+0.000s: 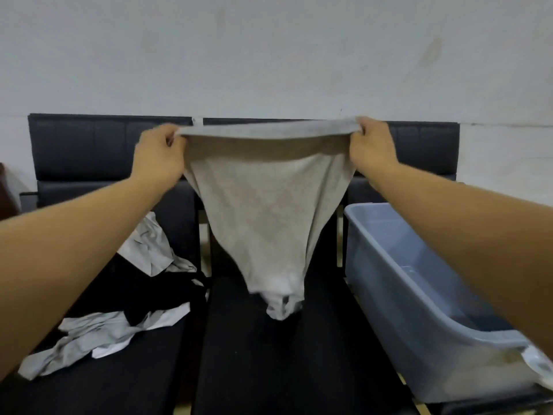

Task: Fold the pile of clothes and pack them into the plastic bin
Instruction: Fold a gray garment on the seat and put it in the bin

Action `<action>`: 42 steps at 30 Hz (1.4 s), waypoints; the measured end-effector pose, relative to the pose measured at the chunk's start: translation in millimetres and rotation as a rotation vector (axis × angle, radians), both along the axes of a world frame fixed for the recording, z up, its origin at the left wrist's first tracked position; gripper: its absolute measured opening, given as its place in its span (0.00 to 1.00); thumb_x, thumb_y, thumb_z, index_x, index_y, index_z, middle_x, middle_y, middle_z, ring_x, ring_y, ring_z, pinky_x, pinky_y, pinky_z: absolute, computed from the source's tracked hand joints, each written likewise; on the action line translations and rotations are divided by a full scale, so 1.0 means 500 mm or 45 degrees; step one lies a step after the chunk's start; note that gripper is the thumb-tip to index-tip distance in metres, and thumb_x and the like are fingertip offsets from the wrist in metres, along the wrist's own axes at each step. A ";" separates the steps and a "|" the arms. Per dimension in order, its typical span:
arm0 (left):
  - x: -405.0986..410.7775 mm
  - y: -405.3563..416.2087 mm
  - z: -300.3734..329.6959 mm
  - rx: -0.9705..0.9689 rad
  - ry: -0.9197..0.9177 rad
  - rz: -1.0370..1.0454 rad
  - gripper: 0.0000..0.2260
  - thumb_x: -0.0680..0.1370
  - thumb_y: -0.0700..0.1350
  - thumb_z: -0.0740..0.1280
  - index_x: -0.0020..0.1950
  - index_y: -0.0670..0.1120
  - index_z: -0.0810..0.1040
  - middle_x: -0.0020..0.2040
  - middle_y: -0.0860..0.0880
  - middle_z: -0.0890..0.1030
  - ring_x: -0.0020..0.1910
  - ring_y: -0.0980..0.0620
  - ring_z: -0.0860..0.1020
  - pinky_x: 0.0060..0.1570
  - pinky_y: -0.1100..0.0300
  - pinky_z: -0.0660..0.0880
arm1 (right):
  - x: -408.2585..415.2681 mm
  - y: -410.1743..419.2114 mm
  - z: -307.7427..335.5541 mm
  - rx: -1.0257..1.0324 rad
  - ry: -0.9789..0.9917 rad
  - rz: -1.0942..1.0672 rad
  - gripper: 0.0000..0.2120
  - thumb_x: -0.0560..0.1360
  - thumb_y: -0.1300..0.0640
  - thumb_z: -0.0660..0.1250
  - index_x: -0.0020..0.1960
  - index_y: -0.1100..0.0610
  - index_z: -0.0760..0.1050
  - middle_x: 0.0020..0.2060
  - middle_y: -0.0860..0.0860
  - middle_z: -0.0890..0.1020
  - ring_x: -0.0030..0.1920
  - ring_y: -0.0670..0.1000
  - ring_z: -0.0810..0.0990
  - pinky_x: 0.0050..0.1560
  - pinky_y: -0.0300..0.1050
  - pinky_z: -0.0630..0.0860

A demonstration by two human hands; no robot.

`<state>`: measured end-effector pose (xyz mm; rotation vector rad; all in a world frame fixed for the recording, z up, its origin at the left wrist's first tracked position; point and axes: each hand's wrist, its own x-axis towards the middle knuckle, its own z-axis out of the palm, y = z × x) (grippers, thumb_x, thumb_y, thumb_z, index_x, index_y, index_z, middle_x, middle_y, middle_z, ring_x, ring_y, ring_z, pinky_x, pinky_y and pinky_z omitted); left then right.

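- Left hand (158,154) and right hand (372,145), fingers clamped on the top corners of the grey garment (263,211).
- Garment hangs over the middle chair seat (269,354); soft, light; corner holds suit.
- Clothes pile (125,295) left, plastic bin (419,295) right.

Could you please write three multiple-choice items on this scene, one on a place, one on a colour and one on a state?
1. Where does the plastic bin sit?
A. right chair
B. left chair
C. floor

2. What colour is the held garment?
A. red
B. light grey
C. green

3. How is the garment held?
A. folded flat
B. bunched in one hand
C. stretched between both hands

Answers:
1 A, it rests on the seat at the right.
2 B, the cloth is pale grey.
3 C, the left hand and the right hand grip its top edge apart.
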<state>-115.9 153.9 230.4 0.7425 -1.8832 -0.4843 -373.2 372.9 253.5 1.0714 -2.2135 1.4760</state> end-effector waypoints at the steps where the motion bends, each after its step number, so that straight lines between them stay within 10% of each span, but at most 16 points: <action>1: 0.005 0.005 0.024 -0.031 0.021 -0.004 0.11 0.84 0.44 0.60 0.60 0.44 0.80 0.51 0.46 0.81 0.48 0.49 0.76 0.46 0.55 0.71 | 0.001 0.006 0.020 -0.019 0.034 0.003 0.16 0.83 0.64 0.54 0.62 0.61 0.79 0.54 0.55 0.81 0.52 0.54 0.78 0.49 0.46 0.73; 9: 0.055 0.042 0.069 -0.085 -0.036 -0.050 0.11 0.84 0.44 0.60 0.59 0.43 0.81 0.49 0.46 0.80 0.46 0.49 0.75 0.44 0.56 0.69 | 0.005 0.077 0.043 0.101 0.188 0.017 0.16 0.82 0.65 0.54 0.58 0.61 0.80 0.47 0.55 0.79 0.45 0.54 0.75 0.43 0.46 0.71; 14: 0.100 0.057 0.035 -0.020 -0.628 -0.213 0.11 0.81 0.44 0.63 0.45 0.43 0.83 0.39 0.38 0.80 0.32 0.50 0.69 0.34 0.58 0.66 | 0.016 0.128 0.003 0.834 0.169 0.192 0.10 0.77 0.64 0.62 0.44 0.61 0.82 0.35 0.59 0.80 0.32 0.53 0.71 0.34 0.43 0.69; 17: 0.132 0.058 -0.035 0.225 -1.084 -0.458 0.10 0.79 0.42 0.69 0.37 0.44 0.83 0.34 0.46 0.79 0.35 0.54 0.72 0.41 0.57 0.71 | 0.034 0.165 -0.070 1.381 -0.019 0.443 0.14 0.77 0.57 0.68 0.32 0.54 0.78 0.29 0.56 0.74 0.30 0.53 0.67 0.30 0.43 0.64; 24: 0.170 0.092 -0.215 1.098 -1.640 -0.822 0.14 0.80 0.41 0.70 0.34 0.45 0.86 0.34 0.56 0.81 0.39 0.59 0.81 0.63 0.56 0.77 | 0.080 0.192 -0.230 1.989 -0.313 0.635 0.08 0.76 0.47 0.72 0.40 0.49 0.83 0.32 0.42 0.82 0.37 0.45 0.80 0.44 0.38 0.76; 30: 0.144 0.074 -0.281 1.059 -1.603 -0.745 0.09 0.80 0.49 0.69 0.52 0.46 0.86 0.51 0.51 0.87 0.54 0.53 0.84 0.61 0.59 0.78 | 0.059 0.149 -0.313 1.827 -0.249 0.619 0.11 0.77 0.45 0.71 0.51 0.53 0.83 0.49 0.48 0.83 0.48 0.48 0.84 0.49 0.39 0.82; 36: 0.068 -0.027 -0.394 0.719 -1.299 -0.439 0.20 0.79 0.57 0.69 0.32 0.47 0.75 0.27 0.53 0.75 0.26 0.56 0.73 0.33 0.64 0.70 | -0.019 0.066 -0.420 1.509 -0.215 0.513 0.19 0.81 0.43 0.66 0.39 0.56 0.75 0.35 0.49 0.75 0.35 0.48 0.73 0.37 0.38 0.72; 42: -0.025 -0.131 -0.569 0.643 -1.133 -0.146 0.24 0.76 0.60 0.71 0.29 0.45 0.71 0.28 0.49 0.73 0.29 0.52 0.72 0.31 0.58 0.68 | -0.118 -0.049 -0.575 1.438 -0.219 0.348 0.25 0.80 0.40 0.64 0.34 0.56 0.65 0.30 0.53 0.69 0.32 0.51 0.70 0.35 0.44 0.66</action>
